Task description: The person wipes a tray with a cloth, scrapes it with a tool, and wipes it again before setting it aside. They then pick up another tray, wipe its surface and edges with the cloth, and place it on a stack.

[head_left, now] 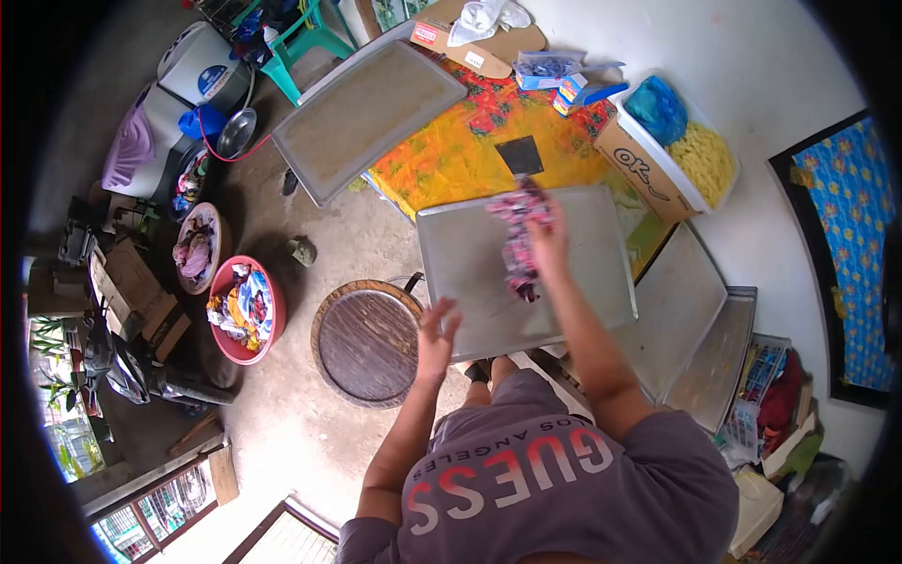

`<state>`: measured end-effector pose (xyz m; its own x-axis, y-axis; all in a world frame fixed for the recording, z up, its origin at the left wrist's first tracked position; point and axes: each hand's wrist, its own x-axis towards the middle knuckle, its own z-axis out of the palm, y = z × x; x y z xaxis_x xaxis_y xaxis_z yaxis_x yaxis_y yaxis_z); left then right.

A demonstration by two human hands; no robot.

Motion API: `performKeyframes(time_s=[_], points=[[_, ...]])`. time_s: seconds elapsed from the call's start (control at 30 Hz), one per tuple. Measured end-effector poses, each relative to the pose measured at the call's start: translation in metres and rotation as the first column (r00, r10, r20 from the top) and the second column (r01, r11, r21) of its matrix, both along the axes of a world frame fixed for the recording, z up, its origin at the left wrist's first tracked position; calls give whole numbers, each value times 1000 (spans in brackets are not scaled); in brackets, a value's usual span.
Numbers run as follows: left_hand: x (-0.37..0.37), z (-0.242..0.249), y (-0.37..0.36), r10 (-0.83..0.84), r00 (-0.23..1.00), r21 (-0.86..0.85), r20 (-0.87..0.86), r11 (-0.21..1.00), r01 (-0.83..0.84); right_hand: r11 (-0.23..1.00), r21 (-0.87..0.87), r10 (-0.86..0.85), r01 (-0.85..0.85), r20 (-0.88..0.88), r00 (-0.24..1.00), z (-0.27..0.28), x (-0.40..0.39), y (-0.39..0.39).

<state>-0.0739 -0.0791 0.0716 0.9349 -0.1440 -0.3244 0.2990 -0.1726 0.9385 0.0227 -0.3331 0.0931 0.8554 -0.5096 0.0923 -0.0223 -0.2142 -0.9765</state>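
Observation:
My right hand (547, 237) grips a crumpled pink, black and white patterned cloth (515, 242) over a flat metal tray (470, 282) in front of me. The cloth hangs across the tray's middle, its lower end near the centre of the metal. Beside the tray's near left corner, my left hand (437, 338) is raised with fingers loosely apart and nothing in them. A round wooden lid or stool top (365, 343) lies below and left of that hand.
Another tray (366, 117) rests at the far left of the table with its orange floral cover (432, 164). An OK carton (634, 169) holds a blue bag and yellow crumbly food (703, 164). More trays (667, 301) lean at right. Laundry basins (272, 329) stand on the floor at left.

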Motion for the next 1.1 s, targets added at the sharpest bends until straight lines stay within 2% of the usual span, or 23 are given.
performKeyframes(time_s=[0.03,0.07,0.1,0.13,0.17,0.23,0.27,0.33,0.4,0.43,0.53,0.57,0.63,0.67,0.73,0.77,0.83,0.87,0.97,1.0,1.03,1.1], points=[[3,-32,13,125,992,-8,13,992,-125,998,36,-58,56,73,996,11,0,-27],[6,-46,28,74,991,352,109,930,-109,979,-162,-113,127,92,989,4,-3,-64],[2,-51,29,185,982,215,-32,961,-174,951,-281,-154,130,-66,986,-8,-7,-106],[5,-23,26,230,920,146,-316,970,-193,911,-396,-212,114,-215,953,-24,-10,-142],[9,6,22,233,784,82,-576,970,-228,858,-503,-245,105,-222,944,-45,-11,-170],[4,-27,34,46,772,-122,-634,980,-158,714,-696,-317,76,-225,921,-79,-10,-204],[1,-39,39,-52,759,-224,-649,967,-126,605,-790,-373,101,-169,912,-77,-9,-192],[2,-30,37,-69,766,-225,-640,969,-101,354,-924,-453,141,-37,891,-71,-1,-137],[3,-27,39,-96,773,-248,-627,965,-81,548,-827,-251,126,-19,968,-89,19,-99],[1,-31,41,-119,775,-274,-620,959,-71,584,-809,-152,60,-36,988,-82,26,-66],[0,-44,48,-169,770,-314,-616,948,-42,628,-763,71,-149,-134,988,-63,36,38],[1,-46,51,-182,768,-321,-614,946,-32,614,-775,128,-149,-89,988,-68,35,72],[4,-46,51,-176,770,-318,-614,947,-37,705,-623,384,-339,-67,921,-59,36,125],[3,-46,50,-177,768,-317,-615,948,-36,711,-651,401,-266,66,914,-60,30,149],[1,-53,54,-195,771,-372,-606,927,-58,741,-536,507,-405,51,860,-64,28,178],[1,-58,56,-206,772,-397,-601,915,-66,769,-474,525,-429,87,846,-62,29,187],[3,-59,48,-108,777,-397,-620,898,-192,837,-4,547,-547,41,836,-50,32,198],[2,-59,44,-58,773,-396,-631,882,-257,870,25,489,-493,102,867,-46,27,195],[10,-65,43,45,809,-142,-587,977,-157,927,-91,373,-364,111,921,-20,12,147],[14,-49,29,142,826,-159,-545,950,-268,916,-268,328,-299,69,942,-7,6,124],[18,-52,23,129,871,-161,-475,960,-230,868,-439,276,-232,37,960,2,-1,100],[24,-65,15,99,940,-155,-325,976,-156,758,-579,285,-301,-122,951,-13,-15,64]])
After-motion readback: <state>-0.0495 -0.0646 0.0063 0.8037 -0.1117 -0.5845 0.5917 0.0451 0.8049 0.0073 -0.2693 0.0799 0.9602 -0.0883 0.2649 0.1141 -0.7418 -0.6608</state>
